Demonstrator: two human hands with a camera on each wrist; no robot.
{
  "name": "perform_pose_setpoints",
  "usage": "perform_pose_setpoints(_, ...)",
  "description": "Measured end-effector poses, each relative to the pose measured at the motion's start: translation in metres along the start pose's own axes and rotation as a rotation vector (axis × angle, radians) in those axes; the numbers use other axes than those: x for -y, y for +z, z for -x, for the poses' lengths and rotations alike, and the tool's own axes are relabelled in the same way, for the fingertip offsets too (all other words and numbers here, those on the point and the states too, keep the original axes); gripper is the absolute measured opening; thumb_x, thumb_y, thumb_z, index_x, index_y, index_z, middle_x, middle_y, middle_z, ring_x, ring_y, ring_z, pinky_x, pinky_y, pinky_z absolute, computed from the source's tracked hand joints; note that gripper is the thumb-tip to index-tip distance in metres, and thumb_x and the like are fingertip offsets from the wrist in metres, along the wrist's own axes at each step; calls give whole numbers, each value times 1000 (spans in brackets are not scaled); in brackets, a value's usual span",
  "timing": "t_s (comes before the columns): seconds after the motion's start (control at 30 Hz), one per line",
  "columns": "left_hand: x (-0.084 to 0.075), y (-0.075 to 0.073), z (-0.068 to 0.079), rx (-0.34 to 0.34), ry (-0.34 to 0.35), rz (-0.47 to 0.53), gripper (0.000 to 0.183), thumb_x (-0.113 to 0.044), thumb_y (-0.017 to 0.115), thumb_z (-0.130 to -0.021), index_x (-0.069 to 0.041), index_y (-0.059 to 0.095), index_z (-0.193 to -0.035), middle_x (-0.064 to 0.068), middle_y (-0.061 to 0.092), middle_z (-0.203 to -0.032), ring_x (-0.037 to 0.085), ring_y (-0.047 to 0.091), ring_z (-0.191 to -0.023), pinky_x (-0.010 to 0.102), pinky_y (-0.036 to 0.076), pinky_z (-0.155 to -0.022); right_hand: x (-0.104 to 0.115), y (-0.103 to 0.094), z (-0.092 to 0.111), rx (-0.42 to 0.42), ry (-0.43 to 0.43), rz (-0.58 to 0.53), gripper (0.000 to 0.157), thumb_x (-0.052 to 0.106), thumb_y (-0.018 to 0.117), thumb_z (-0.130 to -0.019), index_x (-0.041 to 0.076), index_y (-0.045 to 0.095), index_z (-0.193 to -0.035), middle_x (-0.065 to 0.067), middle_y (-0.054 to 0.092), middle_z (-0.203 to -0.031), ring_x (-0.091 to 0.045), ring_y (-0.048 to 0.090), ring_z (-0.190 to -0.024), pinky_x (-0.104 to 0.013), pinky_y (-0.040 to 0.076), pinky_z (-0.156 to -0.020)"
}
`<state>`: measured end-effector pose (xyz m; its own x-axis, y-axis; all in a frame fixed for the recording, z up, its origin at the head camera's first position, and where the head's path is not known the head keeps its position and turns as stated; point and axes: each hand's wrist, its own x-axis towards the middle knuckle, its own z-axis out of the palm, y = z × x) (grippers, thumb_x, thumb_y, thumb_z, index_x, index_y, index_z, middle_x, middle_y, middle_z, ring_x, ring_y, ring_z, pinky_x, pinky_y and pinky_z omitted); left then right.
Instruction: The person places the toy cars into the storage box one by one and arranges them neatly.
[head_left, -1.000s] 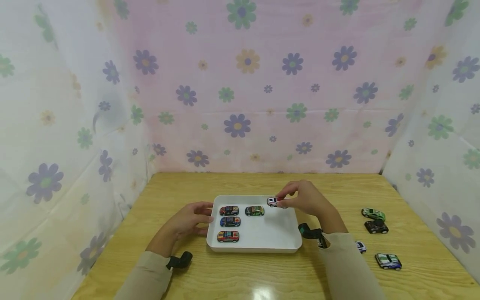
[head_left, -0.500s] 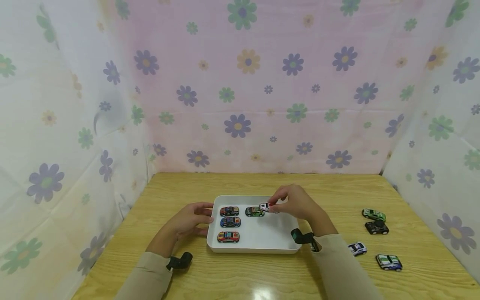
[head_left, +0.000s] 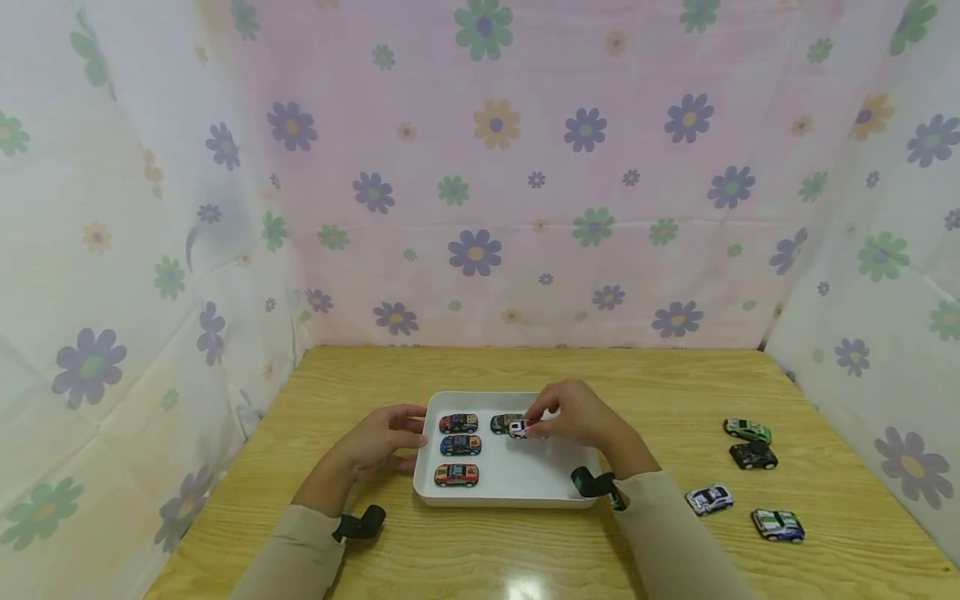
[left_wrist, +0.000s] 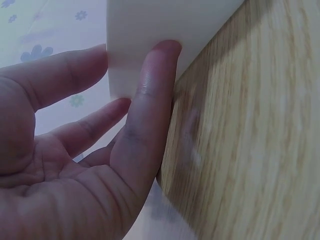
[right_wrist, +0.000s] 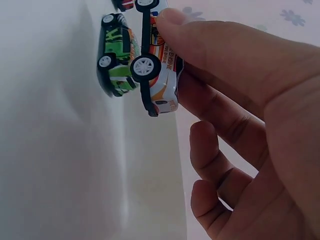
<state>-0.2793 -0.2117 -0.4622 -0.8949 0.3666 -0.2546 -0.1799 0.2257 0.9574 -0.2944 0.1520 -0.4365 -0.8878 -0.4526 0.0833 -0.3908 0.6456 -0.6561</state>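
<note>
My left hand [head_left: 377, 442] is at the left end of the white tray [head_left: 510, 502]. In the left wrist view, its extended fingers [left_wrist: 150, 95] touch the tray's outer wall. Above the tray, my right hand [head_left: 581, 417] pinches a white toy car [head_left: 517, 429] between thumb and fingers. The right wrist view shows orange and yellow markings on this toy car [right_wrist: 162, 85], raised off the tray floor. Close by, a green patterned toy car [right_wrist: 117, 55] stands on the tray floor, partly hidden in the head view.
A dark red toy car [head_left: 458, 423], a blue one [head_left: 461, 445] and a red-yellow one [head_left: 456, 475] form a column in the tray's left part. On the wooden table [head_left: 375, 567], right of the tray, lie several more cars, including a white-purple one [head_left: 709, 499] and a green-white one [head_left: 777, 526].
My right hand has moved left and toward me with the white toy car, bringing it over beside the green one. The left hand and tray have stayed in place.
</note>
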Motion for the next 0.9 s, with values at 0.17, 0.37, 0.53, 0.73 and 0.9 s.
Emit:
perform_pose_setpoints(0.17,0,0,0,-7,-8,-9,60,-10,72,-96,-6,48,-151,21,58,-142,29,68,-111,49,63,-85,2,7,-3,15,28,8,12,26,90,-81,32,82,-88,14,71,-94,-16,62,-90,-35,52,-77)
perform_pose_setpoints(0.37,-1,0,1,-8,-14,-9,59,-10,71,-96,-6,49,-151,21,58,-143,29,68,-111,48,63,-85,3,11,-5,12,31,43,12,27,91,-80,31,83,-87,15,71,-92,-17,62,-89,-34,52,-75)
perform_pose_setpoints(0.53,-1,0,0,-1,-11,-8,59,-11,71,-97,-6,49,-151,21,57,-144,29,68,-112,49,63,-85,3,13,-5,22,10,34,11,26,90,-81,28,83,-88,12,72,-91,-14,63,-82,-31,54,-67)
perform_pose_setpoints(0.73,-2,0,0,-8,-14,-2,59,-10,71,-97,-6,49,-151,21,57,-143,29,68,-111,48,64,-85,4,15,-6,37,-13,34,10,27,90,-81,27,83,-88,11,73,-91,-13,66,-80,-29,55,-66)
perform_pose_setpoints(0.9,-2,0,0,-11,-15,6,58,-8,71,-96,-5,49,-150,21,57,-142,29,68,-110,48,64,-84,4,17,-7,54,-4,22,9,25,90,-81,27,84,-87,12,72,-90,-13,66,-79,-30,56,-66)
